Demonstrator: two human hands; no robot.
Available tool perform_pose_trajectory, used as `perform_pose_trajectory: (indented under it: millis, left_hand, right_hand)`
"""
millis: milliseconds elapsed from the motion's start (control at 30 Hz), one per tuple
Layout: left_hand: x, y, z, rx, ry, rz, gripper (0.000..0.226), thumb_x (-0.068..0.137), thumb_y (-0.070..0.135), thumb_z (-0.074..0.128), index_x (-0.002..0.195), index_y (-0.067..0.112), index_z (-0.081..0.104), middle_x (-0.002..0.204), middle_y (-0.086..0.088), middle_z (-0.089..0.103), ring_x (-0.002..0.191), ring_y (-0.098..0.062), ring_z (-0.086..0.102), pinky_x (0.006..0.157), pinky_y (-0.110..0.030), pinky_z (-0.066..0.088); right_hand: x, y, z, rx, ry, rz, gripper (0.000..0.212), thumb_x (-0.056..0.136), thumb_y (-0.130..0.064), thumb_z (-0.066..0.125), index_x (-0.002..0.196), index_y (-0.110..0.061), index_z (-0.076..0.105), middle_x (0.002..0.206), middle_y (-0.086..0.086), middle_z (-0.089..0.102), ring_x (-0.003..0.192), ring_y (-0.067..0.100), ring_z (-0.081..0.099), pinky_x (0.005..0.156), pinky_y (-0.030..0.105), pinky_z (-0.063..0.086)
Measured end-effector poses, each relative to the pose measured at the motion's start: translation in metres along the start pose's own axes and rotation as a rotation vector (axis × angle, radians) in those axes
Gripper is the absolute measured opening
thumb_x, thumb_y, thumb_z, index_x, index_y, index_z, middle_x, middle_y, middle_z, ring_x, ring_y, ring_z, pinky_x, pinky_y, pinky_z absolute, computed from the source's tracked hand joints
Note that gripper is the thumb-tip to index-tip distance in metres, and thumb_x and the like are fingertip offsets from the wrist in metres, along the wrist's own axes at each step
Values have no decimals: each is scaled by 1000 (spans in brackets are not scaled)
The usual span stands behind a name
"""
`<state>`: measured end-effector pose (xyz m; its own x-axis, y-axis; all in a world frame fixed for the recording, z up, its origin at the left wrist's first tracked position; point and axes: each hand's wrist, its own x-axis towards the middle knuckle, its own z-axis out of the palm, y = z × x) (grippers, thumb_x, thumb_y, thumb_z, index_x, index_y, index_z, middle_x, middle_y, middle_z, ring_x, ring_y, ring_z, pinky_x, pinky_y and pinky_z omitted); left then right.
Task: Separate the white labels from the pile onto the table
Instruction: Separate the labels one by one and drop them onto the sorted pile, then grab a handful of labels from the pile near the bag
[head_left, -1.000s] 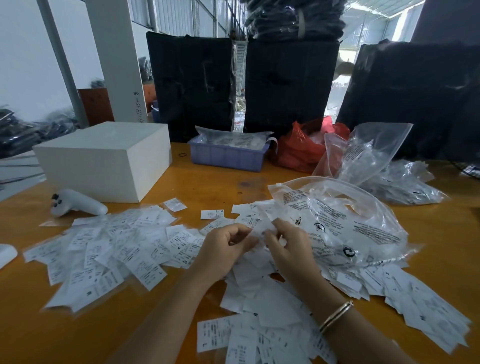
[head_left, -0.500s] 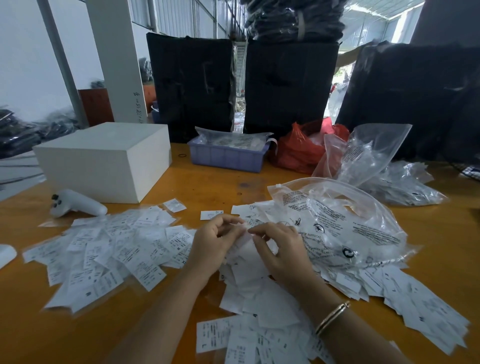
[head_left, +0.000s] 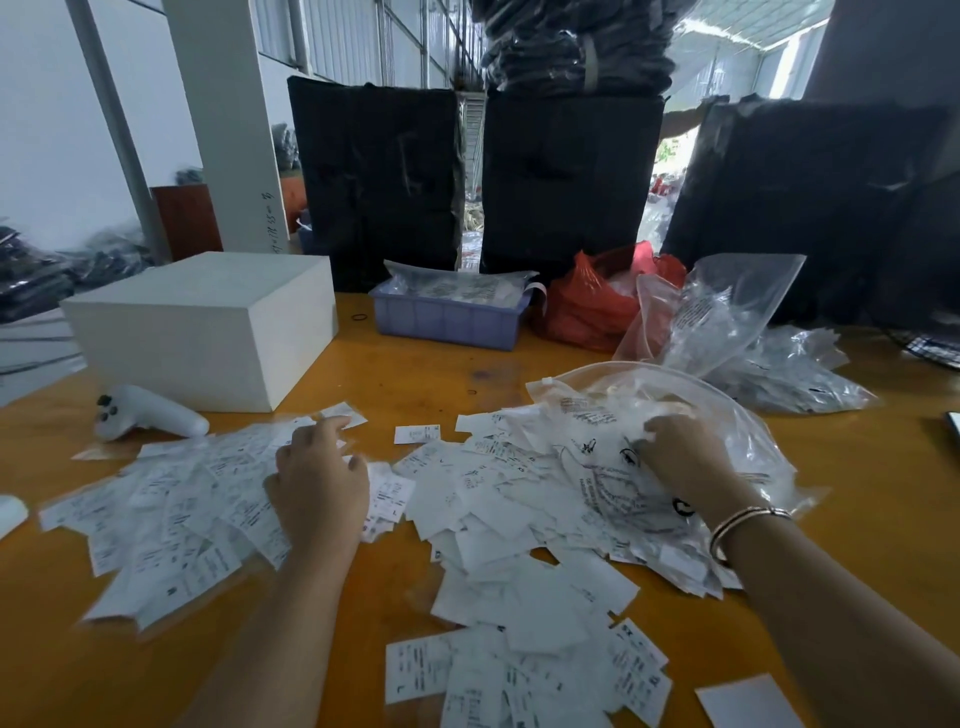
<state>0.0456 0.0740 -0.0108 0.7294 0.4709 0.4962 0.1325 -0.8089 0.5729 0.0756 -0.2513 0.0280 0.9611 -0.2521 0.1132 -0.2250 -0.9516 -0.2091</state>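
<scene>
While thin, flat, rectangular white labels (head_left: 493, 525) with small black print lie heaped in a loose pile at the centre of the smooth orange table (head_left: 405, 374), a second, flatter spread of labels (head_left: 171, 499) fans out at nine o'clock from that pile. Part of the heap carries on toward six o'clock, and one blank white slip (head_left: 748, 701) sits alone at five o'clock.

At two o'clock from the pile, a crinkled clear plastic bag (head_left: 727, 415) with black printing lies partly over the labels and covers some of them. Behind it, at one o'clock, stands another clear bag (head_left: 727, 312), with a glossy red plastic bag (head_left: 587, 306) and a ribbed lavender tray (head_left: 447, 322) at twelve o'clock. A matte white box (head_left: 208, 327) sits at ten o'clock, a rounded white controller (head_left: 150, 413) just in front of it. Tall black-wrapped bundles (head_left: 379, 176) wall off the far edge.

The left hand (head_left: 317, 483) reaches over the nine o'clock spread, palm down, its fingers extended forward and relaxed, holding nothing I can see. The right hand (head_left: 680, 452), a thin bracelet (head_left: 748, 525) on its wrist, rests on the clear bag with its fingers curled down into the plastic; whether they pinch the bag or a label, I cannot tell.
</scene>
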Motion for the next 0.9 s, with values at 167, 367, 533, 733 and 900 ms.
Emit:
perform_pose_trajectory:
  millis: [167, 367, 533, 733, 900]
  left_hand:
    - [-8, 13, 3, 31, -35, 276, 33, 83, 14, 68, 115, 20, 64, 120, -5, 61, 114, -26, 49, 89, -39, 41]
    - [-23, 28, 11, -207, -251, 520, 21, 89, 13, 63, 107, 21, 69, 113, 4, 65, 111, -11, 50, 91, -21, 37]
    - [-31, 36, 14, -456, -462, 427, 20, 93, 33, 57, 111, 30, 64, 118, 15, 60, 110, 1, 47, 94, -20, 37]
    - [-35, 40, 7, -696, -680, 347, 22, 89, 43, 57, 97, 26, 67, 87, 22, 66, 87, 5, 60, 73, -10, 47]
    - [-33, 39, 11, -745, -611, 203, 4, 88, 24, 65, 85, 26, 67, 79, 21, 69, 79, 4, 64, 67, -7, 47]
  right_hand:
    - [-8, -7, 8, -38, 70, 7, 21, 91, -20, 48, 91, -13, 68, 101, 7, 64, 99, 28, 56, 90, 38, 41]
    - [-15, -13, 2, 228, 328, -19, 27, 96, -28, 48, 92, -13, 71, 97, 5, 66, 93, 27, 56, 89, 39, 39]
    - [-51, -55, -6, 723, 430, -321, 24, 95, -24, 53, 85, -8, 69, 76, 5, 63, 63, 19, 52, 59, 20, 42]
    - [-87, -99, 30, 1012, -114, -403, 19, 92, -13, 57, 86, -28, 67, 63, -8, 64, 52, -1, 54, 53, 15, 44]
    - [-88, -91, 42, 1077, -107, -346, 16, 94, -24, 55, 109, -23, 60, 78, -5, 71, 64, 2, 60, 58, 16, 46]
